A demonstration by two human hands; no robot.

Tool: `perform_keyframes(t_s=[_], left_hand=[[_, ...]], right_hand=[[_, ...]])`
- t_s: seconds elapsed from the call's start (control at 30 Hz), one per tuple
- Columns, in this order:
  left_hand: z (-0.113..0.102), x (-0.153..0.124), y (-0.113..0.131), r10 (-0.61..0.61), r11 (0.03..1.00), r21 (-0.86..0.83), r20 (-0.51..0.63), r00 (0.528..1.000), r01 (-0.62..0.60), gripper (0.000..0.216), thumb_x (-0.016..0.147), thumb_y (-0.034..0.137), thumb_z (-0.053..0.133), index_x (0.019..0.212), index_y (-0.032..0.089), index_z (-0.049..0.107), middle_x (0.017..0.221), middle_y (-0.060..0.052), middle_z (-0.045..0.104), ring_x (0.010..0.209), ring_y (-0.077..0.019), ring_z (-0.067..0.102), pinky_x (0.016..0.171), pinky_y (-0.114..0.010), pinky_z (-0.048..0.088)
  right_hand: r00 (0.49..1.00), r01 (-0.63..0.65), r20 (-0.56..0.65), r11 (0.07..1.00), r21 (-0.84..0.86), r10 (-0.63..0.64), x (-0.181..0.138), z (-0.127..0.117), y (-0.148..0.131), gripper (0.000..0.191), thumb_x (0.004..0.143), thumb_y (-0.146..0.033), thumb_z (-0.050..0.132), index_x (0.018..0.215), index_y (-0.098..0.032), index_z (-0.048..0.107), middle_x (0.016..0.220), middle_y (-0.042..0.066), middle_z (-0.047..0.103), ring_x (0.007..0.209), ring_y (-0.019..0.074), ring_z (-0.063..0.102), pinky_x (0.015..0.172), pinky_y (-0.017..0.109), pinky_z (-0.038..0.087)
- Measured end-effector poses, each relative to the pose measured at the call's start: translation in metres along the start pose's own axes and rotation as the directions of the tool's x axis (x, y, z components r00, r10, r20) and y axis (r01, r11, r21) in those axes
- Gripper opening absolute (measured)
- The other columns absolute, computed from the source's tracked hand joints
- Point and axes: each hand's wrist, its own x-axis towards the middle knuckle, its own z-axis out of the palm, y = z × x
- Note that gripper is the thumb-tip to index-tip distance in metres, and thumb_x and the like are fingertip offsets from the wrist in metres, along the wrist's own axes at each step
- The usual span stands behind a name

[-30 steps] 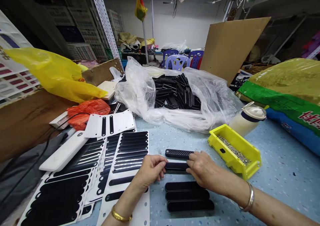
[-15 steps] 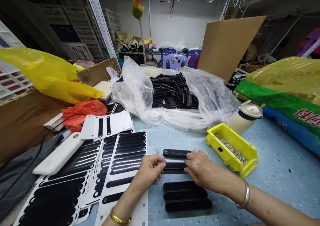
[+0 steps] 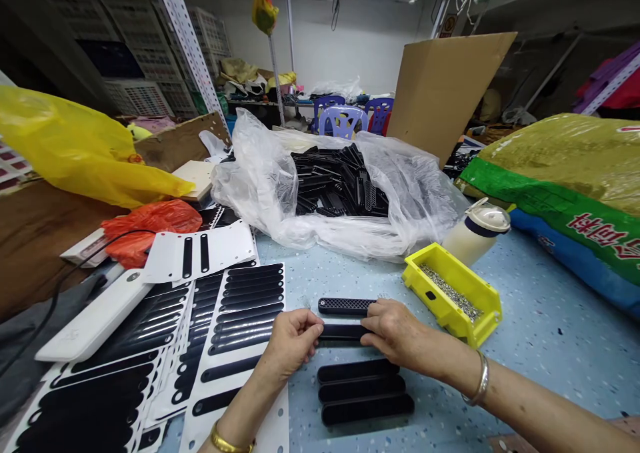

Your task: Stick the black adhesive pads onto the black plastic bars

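A smooth black strip [image 3: 343, 333] with rounded ends lies level between my two hands in the head view. My left hand [image 3: 295, 336] is closed, thumb and forefinger pinching its left end. My right hand [image 3: 395, 333] has its fingers closed around the right end, which they cover. Just beyond it lies a black plastic bar [image 3: 345, 306] with a lattice top, its right end partly behind my right fingers. Closer to me, three smooth black bars [image 3: 361, 389] rest side by side on the blue speckled table [image 3: 305, 246].
White sheets of black stickers [image 3: 245, 313] spread on the left, with a long white device [image 3: 93, 316] over some. A yellow bin [image 3: 450, 296] of small metal parts stands right, beside a bottle [image 3: 477, 233]. Behind, a clear plastic bag [image 3: 265, 186] holds many black pieces [image 3: 340, 179].
The whole view has shifted slightly, so things appear a little further left. Both hands keep their hold on the black strip, with barely any movement of the fingers.
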Motion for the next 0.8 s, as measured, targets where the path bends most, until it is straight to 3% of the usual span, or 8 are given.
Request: perform_keyframes(t_s=[0.23, 0.47, 0.8], left_hand=[[0.001, 0.001, 0.0, 0.003, 1.0, 0.005, -0.002, 1.0, -0.003, 0.023, 0.057, 0.035, 0.07, 0.062, 0.014, 0.065, 0.041, 0.005, 0.052, 0.032, -0.007, 0.047, 0.029, -0.015, 0.034], [-0.001, 0.001, -0.003, 0.001, 1.0, 0.013, 0.003, 1.0, -0.001, 0.023, 0.058, 0.036, 0.069, 0.061, 0.014, 0.065, 0.042, 0.005, 0.051, 0.032, -0.0068, 0.046, 0.029, -0.016, 0.035], [0.0, 0.002, -0.004, 0.008, 1.0, 0.008, 0.0, 1.0, -0.008, 0.023, 0.058, 0.035, 0.068, 0.062, 0.013, 0.065, 0.043, 0.005, 0.052, 0.032, -0.0062, 0.045, 0.029, -0.015, 0.035]], right_hand=[[0.991, 0.071, -0.113, 0.997, 0.008, -0.07, -0.008, 0.011, 0.005, 0.016, 0.094, -0.019, 0.056, 0.083, -0.015, 0.066, 0.084, 0.006, 0.063, 0.08, 0.0171, 0.055, 0.073, 0.028, 0.042], [0.992, 0.088, -0.089, 0.995, 0.041, -0.085, -0.007, 0.014, 0.012, 0.017, 0.095, -0.023, 0.057, 0.082, -0.015, 0.066, 0.081, 0.005, 0.063, 0.079, 0.0172, 0.055, 0.07, 0.027, 0.04], [0.982, 0.119, -0.148, 0.993, 0.001, -0.117, -0.009, 0.023, 0.015, 0.016, 0.096, -0.022, 0.054, 0.091, -0.015, 0.067, 0.083, 0.006, 0.064, 0.077, 0.0187, 0.052, 0.071, 0.03, 0.039]])
